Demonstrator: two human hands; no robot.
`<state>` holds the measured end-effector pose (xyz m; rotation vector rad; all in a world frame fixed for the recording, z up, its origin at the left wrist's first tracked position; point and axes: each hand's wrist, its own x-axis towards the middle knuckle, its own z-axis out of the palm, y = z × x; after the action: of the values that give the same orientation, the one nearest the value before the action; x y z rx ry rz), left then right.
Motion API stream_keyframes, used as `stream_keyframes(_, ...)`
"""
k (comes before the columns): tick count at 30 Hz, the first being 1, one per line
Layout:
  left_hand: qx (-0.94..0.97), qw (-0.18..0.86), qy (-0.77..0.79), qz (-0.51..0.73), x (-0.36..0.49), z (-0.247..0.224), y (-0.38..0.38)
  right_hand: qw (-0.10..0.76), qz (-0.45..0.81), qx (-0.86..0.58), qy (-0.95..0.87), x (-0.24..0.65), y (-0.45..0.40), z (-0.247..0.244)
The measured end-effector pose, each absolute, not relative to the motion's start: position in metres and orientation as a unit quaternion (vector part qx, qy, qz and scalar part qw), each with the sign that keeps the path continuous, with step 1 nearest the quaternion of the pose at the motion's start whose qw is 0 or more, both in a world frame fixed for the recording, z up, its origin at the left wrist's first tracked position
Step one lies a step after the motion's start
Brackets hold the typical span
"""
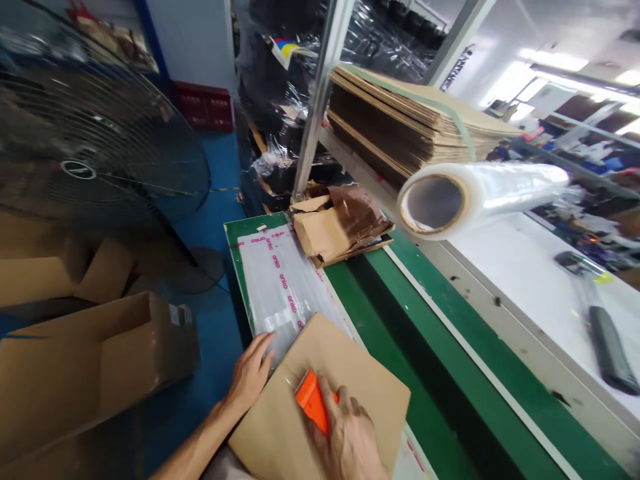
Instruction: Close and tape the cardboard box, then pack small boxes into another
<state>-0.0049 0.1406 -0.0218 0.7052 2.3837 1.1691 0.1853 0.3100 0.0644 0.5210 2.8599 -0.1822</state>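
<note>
Here, my right hand point(350, 430) grips an orange tool point(313, 403) over the brown cardboard point(285, 423), while my left hand point(251, 371), fingers loosely extended, sits at the cardboard's left edge.

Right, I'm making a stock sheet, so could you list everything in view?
Cardboard piece: 1, brown, bottom centre
Orange tool: 1, orange, bottom centre
Printed plastic: 1, whitish and pink, centre
Worktop: 1, green, centre
Torn packaging: 1 heap, brown, centre
Film roll: 1, clear, right
Flat cardboard stack: 1, brown, upper right
Shelf: 1, white, right
Black-handled tool: 1, black, far right
Posts: 2, silver, top
Wrapped pile: 1, dark, top centre
Fan: 1, dark, upper left
Cartons: several, brown, lower left
Crates: count unclear, red, upper left
Background items: too blurred to count, mixed, upper right
Left hand: 1, bare, at the cardboard's edge
Right hand: 1, bare, around the orange tool
</note>
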Motion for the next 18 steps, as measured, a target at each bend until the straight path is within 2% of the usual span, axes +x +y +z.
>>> stream_keyframes(3, 0.536, 0.133, 0.789, 0.27, 0.001, -0.005, 0.135, 0.129, -0.077, 0.145, 0.978, 0.18, 0.318, 0.079)
stream_keyframes(5, 0.639, 0.094, 0.742, 0.181, 0.005, 0.001, 0.136, 0.14, -0.082, 0.122, 0.979, 0.182, 0.324, 0.086)
stream_keyframes(11, 0.686, -0.047, 0.722, 0.08, 0.004, 0.004, 0.144, 0.187, -0.087, 0.112, 0.972, 0.262, 0.362, 0.092)
stream_keyframes(18, 0.702, -0.099, 0.704, 0.036, -0.001, -0.002, 0.15, 0.216, -0.075, 0.149, 0.962, 0.376, 0.409, 0.087)
